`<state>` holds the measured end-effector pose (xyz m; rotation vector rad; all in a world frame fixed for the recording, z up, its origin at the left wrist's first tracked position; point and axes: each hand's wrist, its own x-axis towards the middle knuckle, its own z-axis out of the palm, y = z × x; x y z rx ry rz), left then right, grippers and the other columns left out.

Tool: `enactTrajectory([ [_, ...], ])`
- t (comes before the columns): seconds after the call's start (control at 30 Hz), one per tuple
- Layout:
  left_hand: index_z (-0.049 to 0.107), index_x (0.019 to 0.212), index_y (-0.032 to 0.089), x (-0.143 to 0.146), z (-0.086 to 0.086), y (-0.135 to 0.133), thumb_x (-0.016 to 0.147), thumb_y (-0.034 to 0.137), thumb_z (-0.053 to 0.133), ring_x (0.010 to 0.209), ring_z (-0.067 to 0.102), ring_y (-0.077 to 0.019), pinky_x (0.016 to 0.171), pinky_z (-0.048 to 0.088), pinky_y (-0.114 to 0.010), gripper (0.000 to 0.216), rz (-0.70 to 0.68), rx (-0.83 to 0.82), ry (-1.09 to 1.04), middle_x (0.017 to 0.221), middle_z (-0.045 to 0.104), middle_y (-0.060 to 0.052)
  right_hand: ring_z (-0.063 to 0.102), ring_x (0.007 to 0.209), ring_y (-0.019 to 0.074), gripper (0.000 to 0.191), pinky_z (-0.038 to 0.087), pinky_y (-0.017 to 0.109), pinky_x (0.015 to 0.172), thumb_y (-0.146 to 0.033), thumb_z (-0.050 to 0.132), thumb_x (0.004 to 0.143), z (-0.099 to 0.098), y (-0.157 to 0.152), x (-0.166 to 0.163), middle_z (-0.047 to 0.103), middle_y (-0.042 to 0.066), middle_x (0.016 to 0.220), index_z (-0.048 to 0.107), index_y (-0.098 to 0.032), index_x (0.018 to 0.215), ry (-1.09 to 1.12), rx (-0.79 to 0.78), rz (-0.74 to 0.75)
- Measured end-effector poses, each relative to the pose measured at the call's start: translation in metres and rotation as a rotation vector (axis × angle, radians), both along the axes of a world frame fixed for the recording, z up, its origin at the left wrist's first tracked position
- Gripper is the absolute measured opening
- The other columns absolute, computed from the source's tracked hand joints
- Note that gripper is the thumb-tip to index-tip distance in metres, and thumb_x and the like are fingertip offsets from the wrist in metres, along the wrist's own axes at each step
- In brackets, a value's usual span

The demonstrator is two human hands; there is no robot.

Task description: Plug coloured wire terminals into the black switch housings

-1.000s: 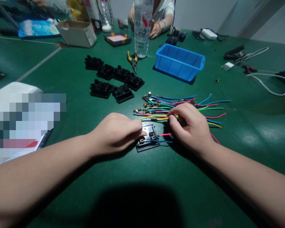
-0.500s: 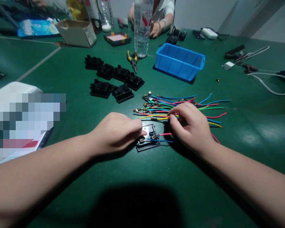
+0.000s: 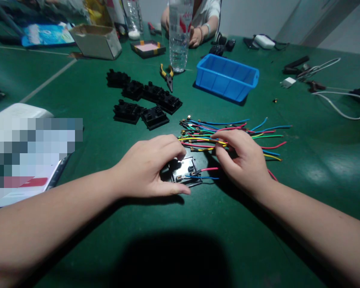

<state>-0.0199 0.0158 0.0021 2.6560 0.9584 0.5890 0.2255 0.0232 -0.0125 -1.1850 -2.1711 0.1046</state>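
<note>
In the head view, my left hand (image 3: 156, 168) is spread around a black plastic housing (image 3: 184, 163) on the green table, with thumb and fingers apart. A red wire (image 3: 209, 169) and a blue wire (image 3: 205, 178) run from metal terminals on that housing towards the right. Thumb and forefinger of my right hand (image 3: 243, 160) pinch a yellow wire (image 3: 198, 139), whose left end reaches close to my left fingers. Behind and beneath it lies a bunch of coloured wires (image 3: 270, 137) with brass terminals at their left ends.
Several black housings (image 3: 155, 117) lie at the back left, near yellow-handled pliers (image 3: 168, 77). A blue bin (image 3: 225, 80) and a water bottle (image 3: 179, 48) stand farther back. Across the table is another person's hand (image 3: 195, 38). A cardboard box (image 3: 99, 42) sits at the far left.
My left hand has opened, its thumb moving down and away from the fingers, uncovering more of the housing. The yellow wire has risen slightly with my right fingers.
</note>
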Motion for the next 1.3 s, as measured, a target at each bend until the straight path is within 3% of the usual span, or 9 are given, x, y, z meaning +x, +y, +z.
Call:
enactTrajectory([
  [0.1,0.055,0.107,0.019,0.0008,-0.0015,0.0002,0.078,0.069,0.062,0.097,0.059,-0.0241,0.077,0.047,-0.032,0.058,0.004,-0.06,0.073,0.107,0.064,-0.008,0.064,0.09,0.0245,0.015,0.046,0.04,0.081,-0.02,0.052,0.087,0.0007,-0.001,-0.0002,0.071,0.007,0.096,0.064,-0.021,0.095,-0.025,-0.009,-0.021],
  [0.3,0.053,0.117,0.02,0.0013,-0.0023,-0.0015,0.086,0.045,0.059,0.1,0.059,-0.0239,0.083,0.048,-0.035,0.04,0.025,-0.09,0.097,0.112,0.064,-0.008,0.063,0.086,0.0241,0.013,0.039,0.04,0.079,-0.021,0.052,0.086,0.0024,-0.0037,-0.0009,0.072,0.004,0.091,0.064,-0.022,0.088,-0.08,-0.023,-0.144],
  [0.43,0.052,0.116,0.018,0.0023,-0.001,-0.0023,0.084,0.036,0.058,0.096,0.058,-0.0231,0.08,0.048,-0.035,0.036,0.069,-0.09,0.063,0.108,0.063,-0.008,0.062,0.083,0.0245,0.011,0.037,0.04,0.075,-0.019,0.052,0.084,0.0028,-0.0037,-0.0002,0.071,0.003,0.086,0.062,-0.022,0.084,-0.073,-0.016,-0.145],
  [0.53,0.051,0.112,0.017,0.0026,-0.0011,-0.002,0.084,0.037,0.058,0.091,0.057,-0.0219,0.077,0.047,-0.034,0.036,0.107,-0.098,0.01,0.105,0.062,-0.008,0.063,0.084,0.0248,0.011,0.04,0.04,0.075,-0.019,0.051,0.084,0.002,-0.0028,0.0005,0.071,0.004,0.087,0.062,-0.022,0.085,-0.053,-0.02,-0.127],
  [0.7,0.051,0.11,0.015,0.0012,-0.0044,0.0017,0.089,0.037,0.052,0.085,0.055,-0.0186,0.077,0.046,-0.033,0.03,0.299,-0.101,-0.064,0.104,0.06,-0.007,0.064,0.081,0.0222,0.012,0.047,0.036,0.072,-0.017,0.051,0.083,0.0001,-0.0029,0.0006,0.07,0.005,0.087,0.061,-0.023,0.087,0.041,-0.061,-0.088],
  [0.83,0.053,0.11,0.015,0.0008,-0.0061,0.0041,0.09,0.035,0.05,0.082,0.055,-0.0174,0.077,0.046,-0.032,0.028,0.371,-0.144,-0.065,0.101,0.061,-0.006,0.064,0.078,0.0211,0.013,0.048,0.034,0.07,-0.016,0.051,0.083,0.0007,-0.0047,-0.0005,0.069,0.004,0.084,0.061,-0.022,0.088,0.059,-0.072,-0.096],
  [1.1,0.057,0.107,0.016,0.0013,-0.0032,0.0041,0.094,0.032,0.042,0.088,0.059,-0.0193,0.079,0.046,-0.033,0.025,0.421,-0.184,-0.118,0.1,0.064,-0.006,0.064,0.074,0.0193,0.012,0.047,0.032,0.068,-0.016,0.051,0.083,0.0018,-0.0057,-0.0005,0.068,0.003,0.082,0.061,-0.023,0.087,0.067,-0.004,-0.068],
  [1.3,0.053,0.1,0.017,0.0015,-0.0019,0.0029,0.09,0.026,0.048,0.072,0.056,-0.0141,0.067,0.043,-0.028,0.014,0.411,-0.176,-0.187,0.088,0.061,-0.002,0.064,0.076,0.0197,0.011,0.047,0.032,0.069,-0.019,0.05,0.088,0.0035,-0.0058,-0.0011,0.068,0.004,0.083,0.06,-0.023,0.087,0.062,-0.001,-0.054],
])
